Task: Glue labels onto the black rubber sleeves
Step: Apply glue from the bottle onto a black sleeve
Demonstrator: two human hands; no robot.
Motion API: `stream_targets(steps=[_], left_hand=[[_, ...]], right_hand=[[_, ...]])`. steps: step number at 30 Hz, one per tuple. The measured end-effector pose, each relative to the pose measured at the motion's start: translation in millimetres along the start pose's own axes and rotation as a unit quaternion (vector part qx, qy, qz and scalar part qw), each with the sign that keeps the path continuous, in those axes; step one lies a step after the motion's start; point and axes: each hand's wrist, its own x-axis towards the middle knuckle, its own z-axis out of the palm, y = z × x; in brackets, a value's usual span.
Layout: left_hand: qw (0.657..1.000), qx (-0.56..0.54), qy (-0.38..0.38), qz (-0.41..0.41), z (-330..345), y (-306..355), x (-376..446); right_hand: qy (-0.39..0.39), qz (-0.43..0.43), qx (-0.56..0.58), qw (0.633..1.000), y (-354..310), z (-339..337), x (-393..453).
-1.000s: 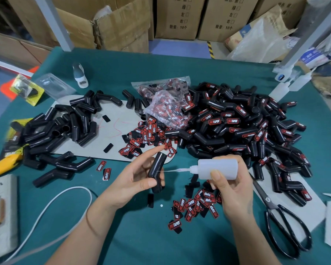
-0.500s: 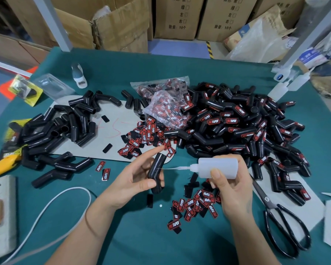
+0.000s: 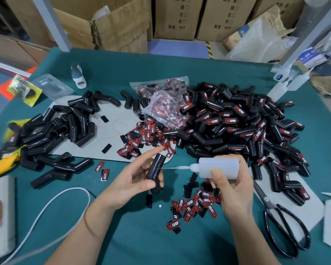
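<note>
Green cloth covers your surface (image 3: 180, 69), with cardboard boxes stacked behind it. Your left hand (image 3: 130, 180) grips one black rubber sleeve (image 3: 155, 174) near upright just above the surface, thumb curled across its lower bend, fingers behind it, and the index finger stretched out straight past its top end. Your right hand (image 3: 231, 188) is wrapped around the glue bottle (image 3: 218, 167), held level, thumb pressed on its near side; the thin nozzle (image 3: 172, 167) reaches across to touch the sleeve's side. So you appear to be laying glue on this sleeve, with its label not yet on.

Just below your right hand lie loose labels (image 3: 195, 205), ready to pick from, and more labels (image 3: 141, 138) sit beyond the left fingertip, beside a clear bag of them (image 3: 161, 106). The big heap on your right (image 3: 243, 127) shows red labels on many sleeves, so much seems done. The smaller pile of bare sleeves (image 3: 52, 134) on your left is what looks left. Scissors (image 3: 281, 222) rest well clear at your right.
</note>
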Motion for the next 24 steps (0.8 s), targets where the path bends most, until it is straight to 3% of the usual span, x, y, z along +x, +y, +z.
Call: stream_targets(steps=[24], left_hand=[[1.000, -0.019, -0.001, -0.004, -1.6, -3.4, -0.7]], right_hand=[[-0.013, 0.005, -0.003, 1.000, 0.9, -2.5, -0.8]])
